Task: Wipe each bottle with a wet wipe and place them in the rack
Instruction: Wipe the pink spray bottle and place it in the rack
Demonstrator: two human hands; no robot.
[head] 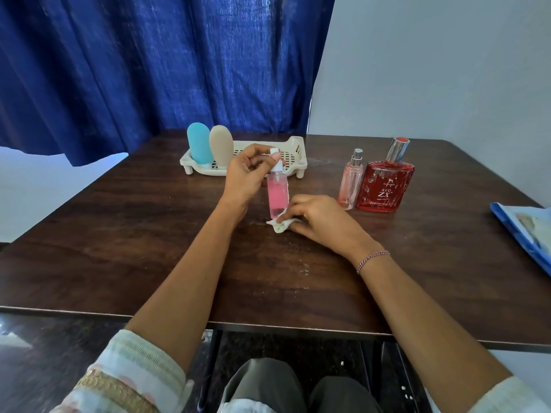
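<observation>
Bottle (278, 192) of pink liquid stands mid-worktop (119, 234), rack (293, 153) at twelve o'clock. Left hand (244, 177) pinches its white pump top; right hand (316, 217) presses the wet wipe (280, 225) at its base. It looks light, slick and tippy, best gripped around the body.

Surface: dark brown wood-grain table (125, 251) with a thin pale edge, faint whitish smears near its middle.
Far side, left of centre: cream plastic slotted rack (293, 152) standing on short feet.
Right side: slim clear glass spray bottle of pale pink liquid (351, 183), upright, just beside a wide red glass perfume bottle with a silver cap (386, 186), also upright.
Right edge: blue plastic packet (524, 231), lying flat, partly out of view.
Centre: crumpled white wet wipe (280, 225) resting on the tabletop.
</observation>
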